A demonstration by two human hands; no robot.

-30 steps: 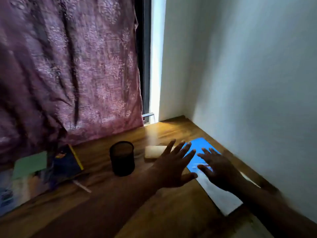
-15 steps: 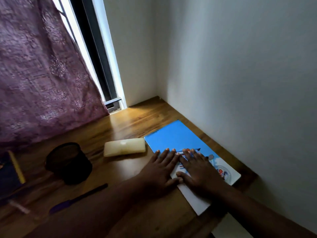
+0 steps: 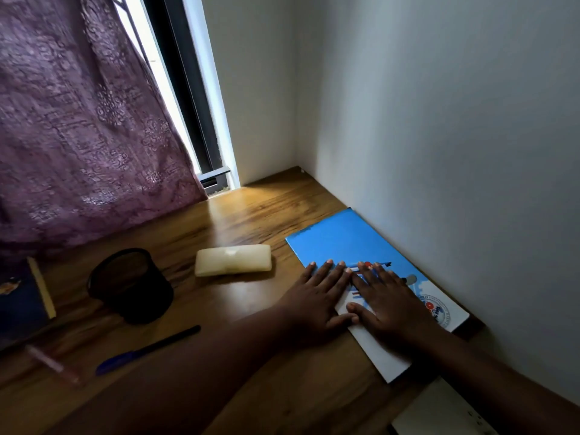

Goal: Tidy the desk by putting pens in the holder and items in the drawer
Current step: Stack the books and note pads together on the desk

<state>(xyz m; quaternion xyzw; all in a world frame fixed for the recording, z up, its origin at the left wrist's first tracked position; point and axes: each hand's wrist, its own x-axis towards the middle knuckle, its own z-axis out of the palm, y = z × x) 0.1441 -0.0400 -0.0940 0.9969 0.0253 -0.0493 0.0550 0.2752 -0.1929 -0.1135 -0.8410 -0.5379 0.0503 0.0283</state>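
Pen under the hands: a thin pen lies on the blue book, its dark tip pointing to 3 o'clock; the fingertips of both hands touch it or cover a part of it.
Left hand: flat on the desk and on the near-left edge of the book, palm down, fingers stretched and held together, gripping nothing.
Right hand: flat on the book cover, palm down, fingers a little spread, thumb side touching the left hand; it grips nothing.
Blue book: lies at 3 o'clock of the desk, its long side just beside the white wall; the near part of the cover is white with a round emblem.
Cream case: a pale, oblong closed case, at 10 o'clock from the hands, apart from the book.
Pen holder: a black mesh cup, standing upright at 9 o'clock from the hands; I cannot tell if something is inside.
Blue pen: lies on the wood at 6 o'clock from the holder, the dark end toward 2 o'clock.
Pink pen: blurred, at 9 o'clock from the blue pen, near the left edge.
Dark notebook: at the far left, with a yellow strip on its edge.
Desk: brown wood, set into the corner.
Curtain: purple, patterned, hanging at 11 o'clock down to the desk.
White object: at 5 o'clock, only partly visible.
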